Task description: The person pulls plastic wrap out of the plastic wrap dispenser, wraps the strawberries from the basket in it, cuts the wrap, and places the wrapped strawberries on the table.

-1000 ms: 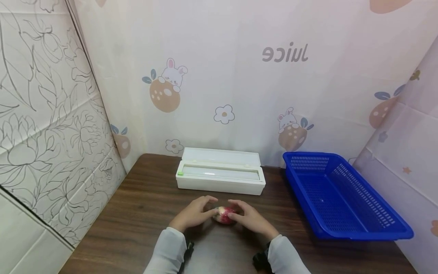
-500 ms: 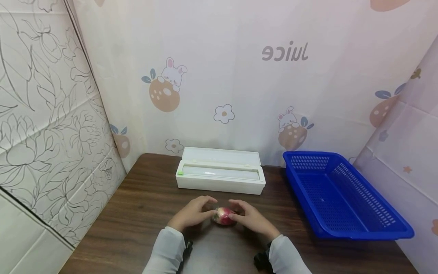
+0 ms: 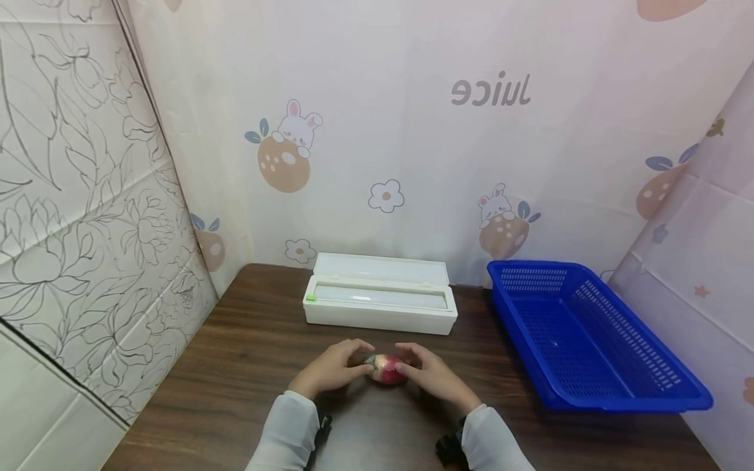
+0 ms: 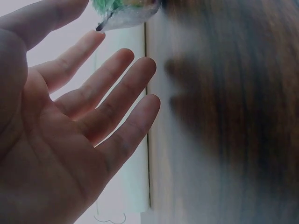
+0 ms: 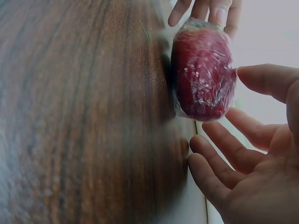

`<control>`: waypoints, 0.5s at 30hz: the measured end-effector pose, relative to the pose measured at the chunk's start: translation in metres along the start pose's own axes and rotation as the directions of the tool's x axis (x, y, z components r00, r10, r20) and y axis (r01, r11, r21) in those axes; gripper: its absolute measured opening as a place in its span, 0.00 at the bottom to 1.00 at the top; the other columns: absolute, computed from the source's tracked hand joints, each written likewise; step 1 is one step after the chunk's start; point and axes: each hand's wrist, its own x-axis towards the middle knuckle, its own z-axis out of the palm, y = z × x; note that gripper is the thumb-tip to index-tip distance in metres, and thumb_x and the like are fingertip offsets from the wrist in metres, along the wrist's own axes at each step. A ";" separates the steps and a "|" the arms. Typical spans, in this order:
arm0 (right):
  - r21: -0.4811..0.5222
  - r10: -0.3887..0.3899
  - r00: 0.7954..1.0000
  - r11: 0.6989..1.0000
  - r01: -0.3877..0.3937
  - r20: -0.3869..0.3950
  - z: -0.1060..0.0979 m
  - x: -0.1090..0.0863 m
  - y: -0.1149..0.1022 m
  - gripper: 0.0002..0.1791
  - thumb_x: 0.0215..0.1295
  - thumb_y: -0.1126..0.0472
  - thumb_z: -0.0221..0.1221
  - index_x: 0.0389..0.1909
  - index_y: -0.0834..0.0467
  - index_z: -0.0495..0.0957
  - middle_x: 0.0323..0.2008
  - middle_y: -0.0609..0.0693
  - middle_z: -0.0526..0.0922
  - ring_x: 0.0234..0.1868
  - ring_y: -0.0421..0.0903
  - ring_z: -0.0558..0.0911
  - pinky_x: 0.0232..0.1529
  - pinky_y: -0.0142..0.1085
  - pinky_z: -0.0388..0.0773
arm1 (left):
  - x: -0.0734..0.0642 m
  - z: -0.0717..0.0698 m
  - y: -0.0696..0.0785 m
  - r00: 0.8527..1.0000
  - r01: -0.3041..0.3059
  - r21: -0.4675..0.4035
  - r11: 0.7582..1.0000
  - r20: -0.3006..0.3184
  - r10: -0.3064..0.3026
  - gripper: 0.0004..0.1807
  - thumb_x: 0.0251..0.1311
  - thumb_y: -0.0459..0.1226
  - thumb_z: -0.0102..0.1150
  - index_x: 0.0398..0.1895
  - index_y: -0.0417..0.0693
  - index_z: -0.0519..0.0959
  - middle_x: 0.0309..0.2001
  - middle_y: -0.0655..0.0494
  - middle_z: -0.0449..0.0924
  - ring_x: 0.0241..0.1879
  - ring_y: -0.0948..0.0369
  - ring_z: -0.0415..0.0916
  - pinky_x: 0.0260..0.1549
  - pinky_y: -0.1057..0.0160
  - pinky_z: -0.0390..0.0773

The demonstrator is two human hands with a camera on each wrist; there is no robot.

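Observation:
A red fruit (image 3: 387,370), pale and green toward its left end, lies wrapped in clear cling film on the table between my hands. Its kind is unclear. My left hand (image 3: 334,367) has its thumb at the fruit's left end. In the left wrist view, the left hand's fingers are spread and fairly straight, one fingertip beside the film's gathered tip. On the other side, my right hand (image 3: 434,375) sets its thumb against the red part. The right hand's other fingers (image 5: 233,149) spread loosely beside the fruit, which looks blurred by motion in the right wrist view.
Behind the hands stands a white cling film dispenser (image 3: 379,317), lid raised, with a roll inside. To the right is a blue perforated plastic basket (image 3: 612,402). The brown wooden table (image 3: 247,392) meets patterned wall coverings at the back and sides.
The fruit has turned and shifted slightly between my hands, its pale and red areas sitting differently. Both hands have stayed almost in place. The dispenser and basket are unchanged.

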 end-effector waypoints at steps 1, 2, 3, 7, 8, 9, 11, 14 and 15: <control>-0.003 0.001 1.000 1.000 -0.001 0.002 0.000 0.000 0.000 0.29 0.65 0.46 0.55 0.62 0.56 0.66 0.52 0.55 0.77 0.50 0.48 0.74 0.50 0.51 0.76 | 0.000 0.000 0.000 1.000 0.000 -0.001 1.000 0.001 0.000 0.22 0.61 0.49 0.56 0.55 0.51 0.72 0.54 0.52 0.75 0.53 0.57 0.70 0.53 0.48 0.73; -0.004 0.005 1.000 1.000 -0.005 0.002 0.000 0.000 0.001 0.29 0.65 0.46 0.55 0.62 0.56 0.66 0.52 0.54 0.77 0.50 0.48 0.74 0.50 0.51 0.76 | -0.001 -0.001 0.000 1.000 0.000 -0.003 1.000 0.002 0.000 0.22 0.61 0.49 0.56 0.55 0.52 0.72 0.54 0.52 0.75 0.52 0.57 0.70 0.52 0.48 0.74; -0.004 0.006 1.000 1.000 -0.006 0.000 0.000 -0.001 0.001 0.29 0.65 0.46 0.55 0.62 0.56 0.67 0.52 0.54 0.77 0.50 0.48 0.74 0.50 0.51 0.75 | -0.001 -0.001 0.000 1.000 0.000 -0.002 1.000 0.001 0.000 0.22 0.61 0.50 0.56 0.56 0.52 0.72 0.54 0.51 0.75 0.52 0.56 0.71 0.52 0.48 0.74; 0.009 0.009 1.000 1.000 -0.009 -0.015 -0.001 -0.003 0.000 0.28 0.64 0.47 0.56 0.62 0.55 0.67 0.54 0.54 0.76 0.52 0.49 0.73 0.52 0.53 0.74 | -0.003 -0.002 0.000 1.000 0.000 0.007 1.000 -0.003 0.000 0.23 0.61 0.50 0.56 0.57 0.51 0.72 0.54 0.50 0.74 0.51 0.55 0.72 0.50 0.49 0.75; 0.017 0.010 1.000 1.000 -0.010 -0.017 -0.002 -0.004 -0.001 0.29 0.63 0.47 0.57 0.62 0.55 0.67 0.54 0.55 0.76 0.52 0.49 0.73 0.52 0.53 0.73 | -0.003 -0.002 0.000 1.000 0.001 0.010 1.000 -0.002 -0.001 0.24 0.61 0.50 0.56 0.57 0.51 0.72 0.54 0.50 0.74 0.51 0.55 0.72 0.50 0.49 0.76; 0.023 0.007 1.000 1.000 -0.007 -0.018 -0.002 -0.005 -0.001 0.29 0.63 0.48 0.57 0.62 0.55 0.67 0.54 0.55 0.75 0.52 0.50 0.73 0.53 0.54 0.73 | -0.003 -0.003 0.000 1.000 0.007 0.011 1.000 0.001 -0.007 0.24 0.60 0.51 0.56 0.57 0.52 0.72 0.54 0.51 0.75 0.51 0.55 0.72 0.50 0.49 0.76; 0.030 0.003 1.000 1.000 -0.003 -0.018 -0.003 -0.006 -0.003 0.30 0.62 0.48 0.59 0.62 0.56 0.67 0.54 0.56 0.76 0.52 0.50 0.73 0.52 0.53 0.73 | -0.004 -0.003 0.000 1.000 0.015 0.005 1.000 0.007 -0.015 0.25 0.59 0.51 0.57 0.57 0.52 0.72 0.54 0.52 0.75 0.51 0.56 0.72 0.50 0.49 0.76; 0.028 -0.008 1.000 1.000 0.008 -0.015 -0.004 -0.006 -0.004 0.31 0.61 0.48 0.60 0.62 0.57 0.66 0.53 0.57 0.76 0.52 0.51 0.73 0.51 0.52 0.74 | -0.005 -0.004 0.000 1.000 0.022 -0.003 1.000 0.013 -0.022 0.25 0.58 0.52 0.58 0.56 0.53 0.72 0.54 0.53 0.75 0.51 0.57 0.72 0.50 0.49 0.76; 0.026 -0.009 1.000 1.000 0.010 -0.015 -0.004 -0.006 -0.003 0.32 0.60 0.47 0.60 0.62 0.57 0.66 0.53 0.57 0.76 0.51 0.50 0.73 0.51 0.52 0.74 | -0.005 -0.004 0.000 1.000 0.024 -0.006 1.000 0.013 -0.024 0.25 0.58 0.52 0.58 0.56 0.53 0.72 0.54 0.53 0.75 0.51 0.57 0.72 0.50 0.50 0.76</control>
